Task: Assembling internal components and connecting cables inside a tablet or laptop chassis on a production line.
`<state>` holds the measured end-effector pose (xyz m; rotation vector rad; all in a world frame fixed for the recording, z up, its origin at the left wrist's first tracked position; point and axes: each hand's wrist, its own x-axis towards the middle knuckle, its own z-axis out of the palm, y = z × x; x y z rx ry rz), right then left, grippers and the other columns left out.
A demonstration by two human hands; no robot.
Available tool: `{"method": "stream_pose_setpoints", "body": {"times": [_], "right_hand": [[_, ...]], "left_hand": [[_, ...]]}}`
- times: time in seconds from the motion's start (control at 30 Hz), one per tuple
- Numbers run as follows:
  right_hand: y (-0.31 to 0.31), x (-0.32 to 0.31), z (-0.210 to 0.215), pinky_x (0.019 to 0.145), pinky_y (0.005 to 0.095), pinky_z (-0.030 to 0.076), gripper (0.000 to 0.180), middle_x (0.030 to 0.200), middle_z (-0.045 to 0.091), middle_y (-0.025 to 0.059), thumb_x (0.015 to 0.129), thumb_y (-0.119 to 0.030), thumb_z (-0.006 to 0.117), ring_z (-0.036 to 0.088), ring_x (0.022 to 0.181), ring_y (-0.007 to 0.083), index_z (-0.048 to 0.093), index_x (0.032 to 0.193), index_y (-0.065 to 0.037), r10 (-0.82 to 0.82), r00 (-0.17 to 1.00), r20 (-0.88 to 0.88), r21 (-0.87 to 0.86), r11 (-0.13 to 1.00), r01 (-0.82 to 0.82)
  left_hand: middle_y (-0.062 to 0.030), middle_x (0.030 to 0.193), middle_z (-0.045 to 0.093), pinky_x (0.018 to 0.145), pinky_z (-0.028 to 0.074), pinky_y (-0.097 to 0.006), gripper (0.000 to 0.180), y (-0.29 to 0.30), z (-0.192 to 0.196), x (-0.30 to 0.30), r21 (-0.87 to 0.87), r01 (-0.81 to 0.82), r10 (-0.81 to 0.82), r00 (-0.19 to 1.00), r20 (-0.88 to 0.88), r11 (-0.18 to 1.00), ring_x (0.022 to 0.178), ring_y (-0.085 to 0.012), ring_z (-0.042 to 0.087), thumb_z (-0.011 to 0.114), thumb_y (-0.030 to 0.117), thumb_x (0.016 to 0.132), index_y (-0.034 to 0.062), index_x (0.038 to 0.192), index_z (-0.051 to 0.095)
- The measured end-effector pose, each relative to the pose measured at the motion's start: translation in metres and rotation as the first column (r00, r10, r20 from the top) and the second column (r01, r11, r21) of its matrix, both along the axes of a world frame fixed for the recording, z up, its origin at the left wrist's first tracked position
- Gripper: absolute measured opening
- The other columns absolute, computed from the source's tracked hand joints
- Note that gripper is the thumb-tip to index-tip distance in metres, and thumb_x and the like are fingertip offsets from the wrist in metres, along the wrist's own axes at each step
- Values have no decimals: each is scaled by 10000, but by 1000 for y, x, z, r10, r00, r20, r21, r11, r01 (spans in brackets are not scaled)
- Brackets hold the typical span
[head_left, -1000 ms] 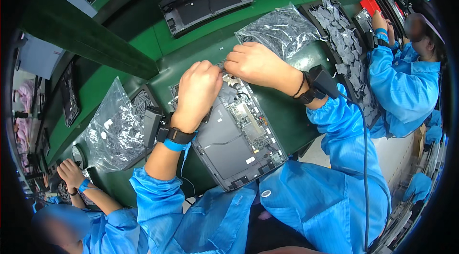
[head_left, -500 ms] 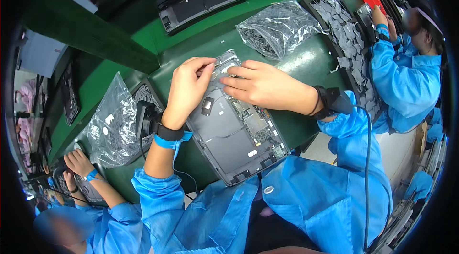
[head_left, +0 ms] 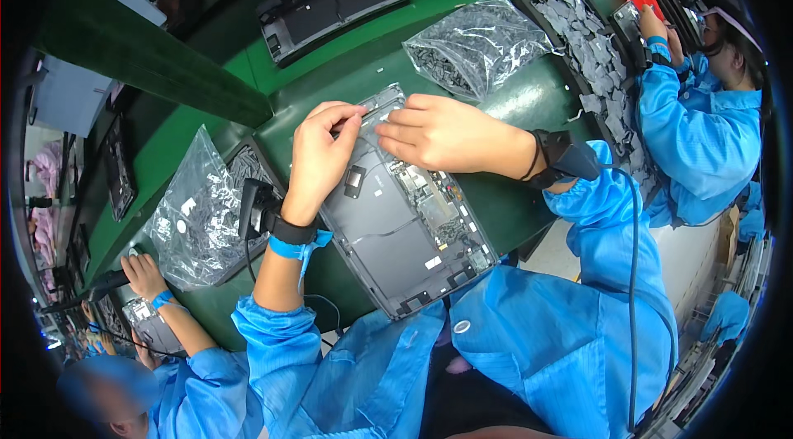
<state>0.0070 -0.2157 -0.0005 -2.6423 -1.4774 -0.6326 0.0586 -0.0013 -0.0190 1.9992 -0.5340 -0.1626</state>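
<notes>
A dark grey laptop base (head_left: 384, 228) lies open-side up before me, tilted, its near edge by my jacket. Its circuit board (head_left: 434, 208) is exposed along the right side, and a small dark rectangular part (head_left: 354, 181) sits on the left. Over the far left edge, my left hand (head_left: 322, 150) has thumb and index finger pinched together; anything between them is too small to make out. My right hand (head_left: 454, 135) reaches over the far end of the board. Its fingers are bent and close together, with the tips down at the base, hiding what they grip.
Clear bags of dark pieces (head_left: 475, 47) lie beyond my right hand and at left (head_left: 198, 216). A tray of grey pieces (head_left: 586, 59) stands right; another laptop base (head_left: 334, 5) lies at the back. A green post (head_left: 157, 59) rises left. Co-workers sit on both sides.
My right hand's fingers have drawn closer together and shifted slightly left. My left hand keeps its pinch at nearly the same place. At the left, a co-worker's hand has moved.
</notes>
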Motion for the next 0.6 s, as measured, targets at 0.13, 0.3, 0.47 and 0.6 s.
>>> {"method": "stream_pose_setpoints", "body": {"times": [0.13,0.3,0.47,0.6], "right_hand": [[10,0,5,811,289,471,275,1102,679,98,746,-127,613,631,956,180,672,983,-2,-67,997,-39,-77,995,64],[9,1,-1,796,298,487,287,1064,692,100,738,-129,618,643,931,191,685,988,-7,-27,998,55,-145,989,35],[-3,-15,-1,769,317,502,300,1082,684,101,734,-120,623,647,940,208,686,1007,-13,-52,981,188,122,992,29],[-3,-19,-7,762,316,484,304,1101,681,92,750,-112,622,642,961,210,682,1031,-14,-210,961,178,164,970,181]], "left_hand": [[-69,1015,651,749,493,-239,158,3,0,2,2,12,-12,1000,-19,1000,834,-113,619,621,64,903,-2,1014,712],[-103,981,660,755,528,-269,148,0,1,2,-5,1,-1,1000,-11,1000,831,-169,662,622,49,892,-22,992,706],[-77,1014,653,773,503,-259,158,1,0,-1,-9,19,-19,1000,-1,1000,866,-140,630,630,57,890,1,1013,712],[-95,988,655,791,516,-283,161,-2,0,-5,58,1,-9,991,136,998,867,-185,645,653,46,860,1,1003,712]]}}
